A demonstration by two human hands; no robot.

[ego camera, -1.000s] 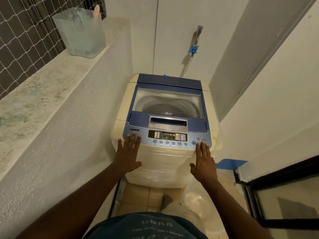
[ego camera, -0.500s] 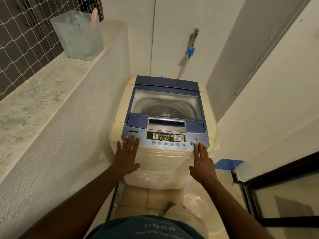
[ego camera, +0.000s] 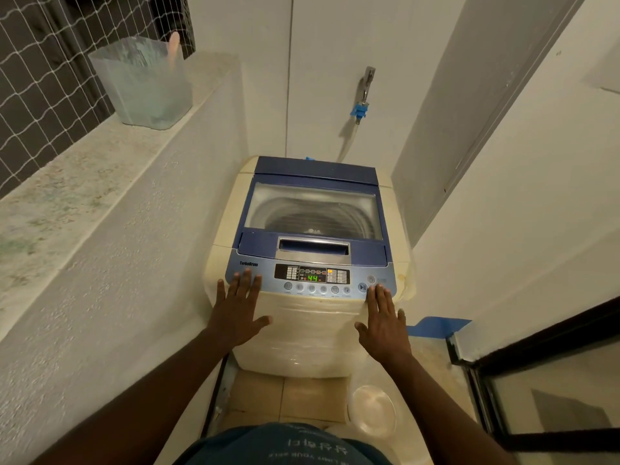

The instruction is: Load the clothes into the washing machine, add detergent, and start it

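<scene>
A cream top-loading washing machine [ego camera: 302,333] with a blue lid stands in front of me in a narrow nook. Its lid [ego camera: 315,209] is down, and the drum shows dimly through the window; no clothes can be made out. The control panel [ego camera: 312,275] is lit and its green display reads 44. My left hand [ego camera: 239,307] lies flat with straight fingers on the panel's left front edge. My right hand [ego camera: 382,318] is flat too, its fingertips at the panel's right end just below the start/pause button [ego camera: 362,287].
A translucent plastic container [ego camera: 144,82] stands on the stone ledge [ego camera: 67,182] at left, by a netted window. A tap with a blue hose fitting [ego camera: 360,109] is on the back wall. A white round tub [ego camera: 370,411] sits on the floor, and a dark-framed glass door [ego camera: 536,397] stands at right.
The display went from a partly lit reading to a steady 44. Both hands stayed flat on the machine's front edge; the view shifted slightly.
</scene>
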